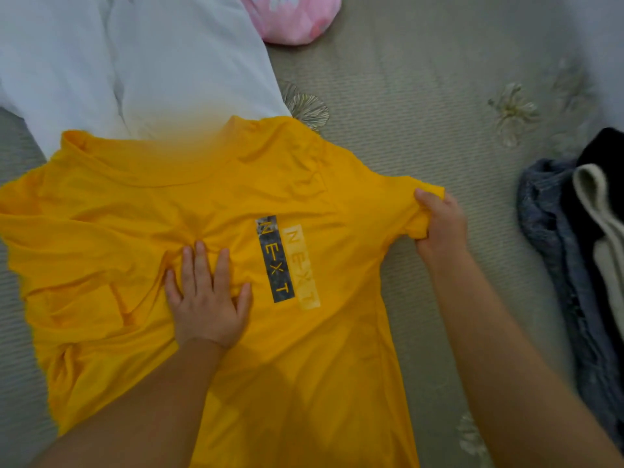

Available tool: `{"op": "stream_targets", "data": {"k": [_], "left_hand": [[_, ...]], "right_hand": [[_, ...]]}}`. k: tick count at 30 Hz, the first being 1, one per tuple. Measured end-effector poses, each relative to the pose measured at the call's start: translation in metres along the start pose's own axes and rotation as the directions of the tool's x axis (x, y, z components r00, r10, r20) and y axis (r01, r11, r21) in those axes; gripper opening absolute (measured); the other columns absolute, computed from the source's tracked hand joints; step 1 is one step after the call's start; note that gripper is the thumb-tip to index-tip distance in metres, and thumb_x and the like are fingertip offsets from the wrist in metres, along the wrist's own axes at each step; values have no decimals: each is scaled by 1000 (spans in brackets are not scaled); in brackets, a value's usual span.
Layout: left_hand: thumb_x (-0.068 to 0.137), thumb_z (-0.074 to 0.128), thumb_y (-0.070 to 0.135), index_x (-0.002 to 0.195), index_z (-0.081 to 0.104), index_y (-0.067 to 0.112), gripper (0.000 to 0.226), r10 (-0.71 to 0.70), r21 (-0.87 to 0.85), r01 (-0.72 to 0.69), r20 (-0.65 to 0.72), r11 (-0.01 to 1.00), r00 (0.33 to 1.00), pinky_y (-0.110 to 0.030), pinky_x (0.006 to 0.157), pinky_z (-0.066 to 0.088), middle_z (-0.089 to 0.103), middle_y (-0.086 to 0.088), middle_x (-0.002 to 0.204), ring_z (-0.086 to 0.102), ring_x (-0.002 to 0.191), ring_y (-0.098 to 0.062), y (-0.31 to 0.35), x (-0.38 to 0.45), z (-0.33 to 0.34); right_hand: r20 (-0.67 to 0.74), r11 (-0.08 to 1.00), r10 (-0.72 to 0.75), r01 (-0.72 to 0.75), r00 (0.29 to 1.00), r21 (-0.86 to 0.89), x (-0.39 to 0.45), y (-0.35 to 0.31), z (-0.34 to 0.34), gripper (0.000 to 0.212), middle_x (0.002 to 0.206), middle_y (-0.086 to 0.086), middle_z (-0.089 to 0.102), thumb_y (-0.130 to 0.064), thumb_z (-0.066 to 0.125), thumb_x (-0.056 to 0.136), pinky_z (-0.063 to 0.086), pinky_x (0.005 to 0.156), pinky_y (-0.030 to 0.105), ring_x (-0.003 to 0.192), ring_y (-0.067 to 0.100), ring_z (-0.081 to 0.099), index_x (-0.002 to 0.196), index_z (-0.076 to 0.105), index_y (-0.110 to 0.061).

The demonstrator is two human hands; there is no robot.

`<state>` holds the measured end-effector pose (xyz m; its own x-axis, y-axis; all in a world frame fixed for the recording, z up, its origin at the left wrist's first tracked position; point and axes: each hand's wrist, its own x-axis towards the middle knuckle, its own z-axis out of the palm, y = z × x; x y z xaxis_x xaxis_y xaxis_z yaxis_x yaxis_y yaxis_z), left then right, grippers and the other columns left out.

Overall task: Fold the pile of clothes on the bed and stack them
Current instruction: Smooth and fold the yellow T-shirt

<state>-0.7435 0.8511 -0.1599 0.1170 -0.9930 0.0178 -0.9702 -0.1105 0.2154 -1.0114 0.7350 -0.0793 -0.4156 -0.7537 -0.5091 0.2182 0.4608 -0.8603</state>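
My left hand (206, 298) presses flat, fingers spread, on the soft, wrinkled yellow T-shirt (175, 204) lying front-up on the ribbed, flower-printed bed cover (422, 96), while my right hand (439, 221) pinches its one visible sleeve (410, 204). Two printed NEXT strips (287, 261) run down the chest. The shirt's hem is cut off below, and a heap of dark clothes (574, 251) at the right is partly out of frame.
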Motion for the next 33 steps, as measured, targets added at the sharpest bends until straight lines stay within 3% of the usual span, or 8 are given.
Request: {"op": "stream_targets", "data": {"k": [4,11,15,17,24,27,31,33], "left_hand": [[80,33,44,128,37,8,60,-7,16,7,13,1000,1000,-45,100,16,46,-31,132,26,126,-33,0,2,0],[85,28,47,129,37,8,59,7,33,-7,11,999,1000,-45,100,17,47,-30,132,27,126,-34,-2,0,1],[93,15,51,130,37,9,61,6,25,-6,22,1000,1000,-42,103,14,46,-29,132,27,126,-34,-3,1,2],[93,5,53,129,37,8,66,-6,16,6,31,1000,999,-40,104,11,47,-29,132,28,126,-34,-2,1,1],[93,3,53,128,38,8,67,-10,12,10,54,1000,999,-43,100,18,48,-29,131,27,126,-35,-1,3,-2],[93,2,54,129,37,9,67,-28,5,27,61,1000,998,-42,101,17,47,-29,132,27,126,-34,1,3,-2],[93,9,52,128,38,9,62,-18,33,16,47,999,999,-44,101,18,48,-29,131,28,126,-34,1,2,-2],[89,24,48,128,39,9,57,4,43,-5,35,999,999,-44,101,18,47,-29,131,28,126,-34,-1,1,-1]], "right_hand": [[192,832,-410,452,892,-322,-39,5,-4,19,60,-22,57,-9,59,72,39,53,8,57,-9,49,66,55,-27],[-13,831,-64,46,998,-554,4,33,-6,50,82,2,53,-3,64,82,43,60,22,75,17,52,127,44,-4],[406,170,-347,483,845,-859,8,27,6,48,96,27,56,-8,74,73,42,77,39,91,38,54,117,59,3],[517,23,-400,572,757,-820,8,35,7,25,83,28,59,-7,67,71,46,66,37,77,42,59,93,70,5],[149,518,-601,525,786,-675,-45,8,49,29,60,-7,50,-18,46,85,28,53,14,57,-1,40,80,65,3],[359,369,-597,643,717,-671,-84,34,77,22,58,3,60,-13,53,83,28,54,14,54,1,44,87,69,3],[571,298,66,530,818,-794,-98,68,82,54,113,12,60,-39,45,93,38,79,25,103,24,56,138,39,-10],[561,166,120,541,819,-824,-92,70,70,44,118,9,57,-35,45,95,39,85,30,108,22,52,132,47,-11]]}}
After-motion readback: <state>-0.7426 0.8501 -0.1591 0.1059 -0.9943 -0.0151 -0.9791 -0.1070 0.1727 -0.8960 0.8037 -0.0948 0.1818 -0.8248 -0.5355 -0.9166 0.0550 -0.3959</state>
